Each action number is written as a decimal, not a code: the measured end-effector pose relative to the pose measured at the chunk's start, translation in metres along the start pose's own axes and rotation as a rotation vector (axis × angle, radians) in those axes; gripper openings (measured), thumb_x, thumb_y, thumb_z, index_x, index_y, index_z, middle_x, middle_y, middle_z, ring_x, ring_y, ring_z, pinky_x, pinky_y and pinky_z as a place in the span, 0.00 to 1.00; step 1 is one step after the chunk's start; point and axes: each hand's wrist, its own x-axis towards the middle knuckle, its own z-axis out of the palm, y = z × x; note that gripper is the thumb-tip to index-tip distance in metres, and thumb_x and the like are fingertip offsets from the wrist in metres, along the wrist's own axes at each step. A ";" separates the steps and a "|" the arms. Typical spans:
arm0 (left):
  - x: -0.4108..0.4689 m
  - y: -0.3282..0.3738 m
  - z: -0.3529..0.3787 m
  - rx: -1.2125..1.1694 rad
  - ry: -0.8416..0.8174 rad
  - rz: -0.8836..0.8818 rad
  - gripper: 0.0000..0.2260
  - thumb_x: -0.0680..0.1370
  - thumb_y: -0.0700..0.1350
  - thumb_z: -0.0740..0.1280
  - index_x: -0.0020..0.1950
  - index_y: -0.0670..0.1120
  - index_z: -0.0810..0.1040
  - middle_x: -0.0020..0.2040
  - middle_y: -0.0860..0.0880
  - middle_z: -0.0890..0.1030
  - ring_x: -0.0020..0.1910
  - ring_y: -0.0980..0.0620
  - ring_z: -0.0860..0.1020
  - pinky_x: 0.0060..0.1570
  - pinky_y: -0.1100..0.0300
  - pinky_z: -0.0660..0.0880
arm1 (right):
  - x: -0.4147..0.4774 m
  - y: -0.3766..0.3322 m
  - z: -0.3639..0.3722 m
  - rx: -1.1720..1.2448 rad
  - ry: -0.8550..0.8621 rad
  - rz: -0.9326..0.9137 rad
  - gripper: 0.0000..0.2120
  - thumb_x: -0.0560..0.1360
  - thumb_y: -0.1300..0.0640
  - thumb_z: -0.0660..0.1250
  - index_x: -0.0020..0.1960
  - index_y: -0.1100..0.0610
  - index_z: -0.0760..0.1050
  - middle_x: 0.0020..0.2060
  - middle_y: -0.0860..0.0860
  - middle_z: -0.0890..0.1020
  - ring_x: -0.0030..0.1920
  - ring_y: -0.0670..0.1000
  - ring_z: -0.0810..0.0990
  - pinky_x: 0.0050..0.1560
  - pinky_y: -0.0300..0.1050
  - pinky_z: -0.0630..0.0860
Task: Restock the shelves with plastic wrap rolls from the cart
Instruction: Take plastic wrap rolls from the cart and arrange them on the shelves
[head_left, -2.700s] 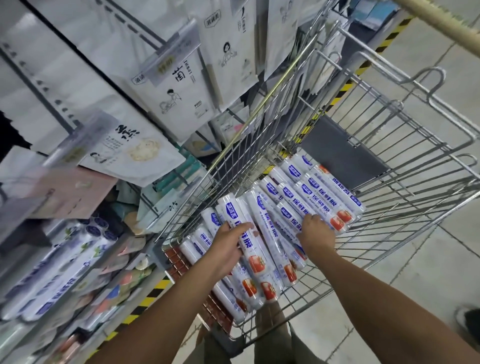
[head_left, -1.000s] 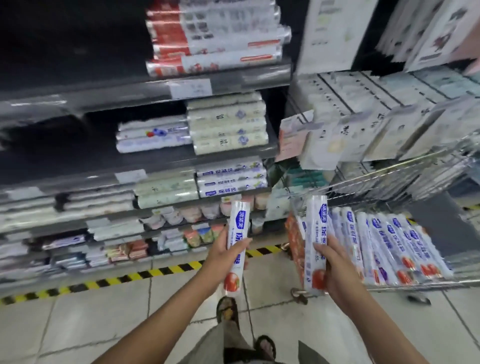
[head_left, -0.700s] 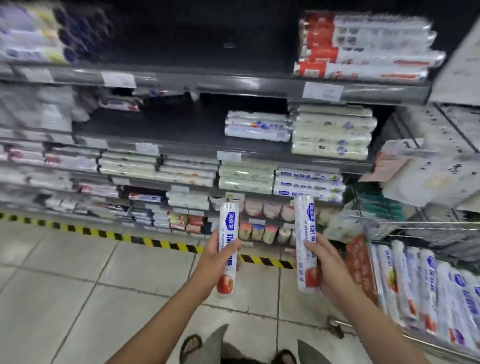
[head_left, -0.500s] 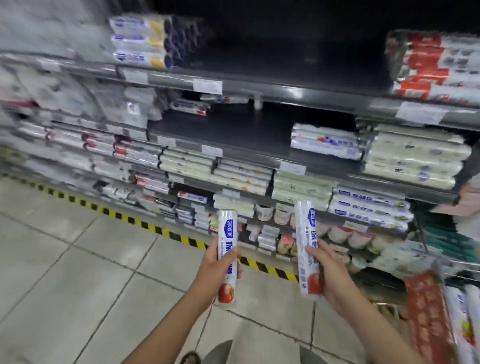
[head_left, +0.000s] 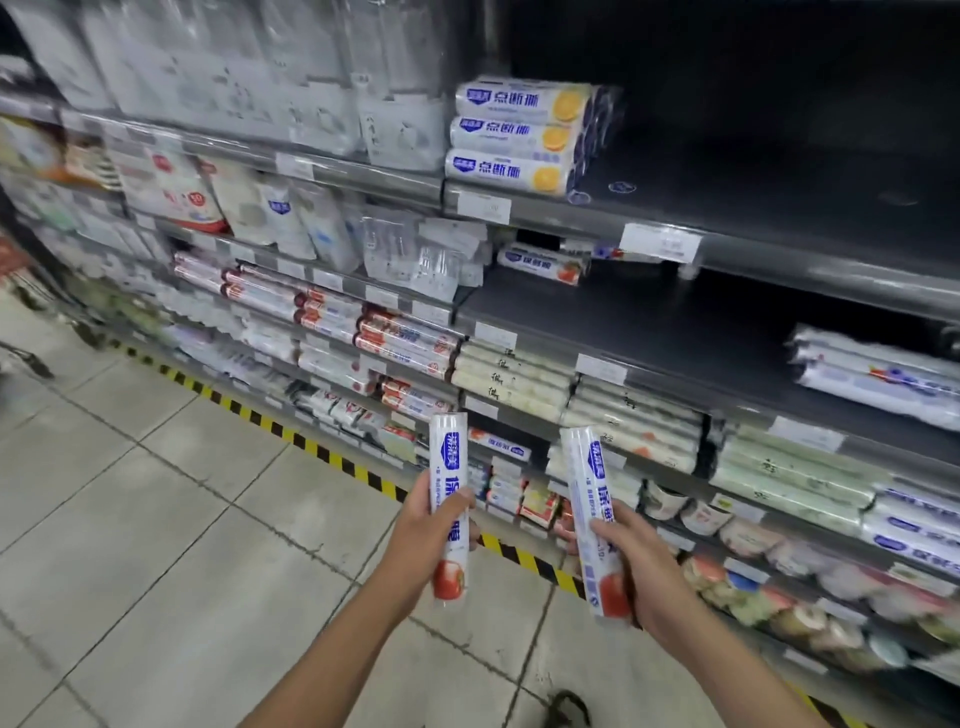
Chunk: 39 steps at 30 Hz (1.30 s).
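Observation:
My left hand (head_left: 423, 540) grips a white plastic wrap roll (head_left: 449, 457) with blue lettering and a red tomato print, held upright. A second roll of the same kind (head_left: 586, 467) stands upright in the grip of my right hand (head_left: 636, 564). Both rolls hang in front of the shelving, over the tiled floor. One matching roll (head_left: 543, 264) lies alone at the left of a dark, mostly bare shelf (head_left: 649, 322). The cart is out of view.
Stacked rolls with orange prints (head_left: 511, 135) sit on the shelf above. Lower shelves hold pale rolls (head_left: 511, 376), red-labelled rolls (head_left: 405, 338) and small packets. A yellow-black striped line (head_left: 291, 436) runs along the shelf base on the grey tiles.
The view has swung left from the cart to the shelves. Both hands lifted a roll each out of the cart and carry them upright toward the shelving.

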 end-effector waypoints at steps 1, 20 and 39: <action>0.014 0.006 -0.003 -0.023 -0.005 -0.005 0.11 0.82 0.46 0.68 0.64 0.51 0.76 0.45 0.43 0.86 0.37 0.47 0.84 0.40 0.53 0.83 | 0.013 -0.009 0.007 -0.014 -0.011 -0.012 0.11 0.80 0.61 0.65 0.60 0.49 0.77 0.48 0.50 0.88 0.43 0.54 0.87 0.44 0.49 0.79; 0.292 0.118 -0.020 -0.245 -0.026 0.029 0.08 0.85 0.47 0.63 0.65 0.52 0.74 0.46 0.47 0.86 0.46 0.44 0.85 0.54 0.42 0.82 | 0.382 -0.197 0.068 -1.026 0.097 -0.338 0.28 0.78 0.49 0.71 0.73 0.54 0.66 0.62 0.52 0.79 0.50 0.56 0.81 0.47 0.46 0.75; 0.415 0.134 -0.027 -0.188 -0.204 -0.030 0.13 0.85 0.51 0.64 0.65 0.45 0.77 0.57 0.43 0.85 0.58 0.46 0.84 0.62 0.46 0.80 | 0.531 -0.196 0.078 -1.313 0.215 -0.463 0.33 0.77 0.48 0.71 0.78 0.51 0.63 0.76 0.55 0.68 0.74 0.61 0.67 0.73 0.56 0.67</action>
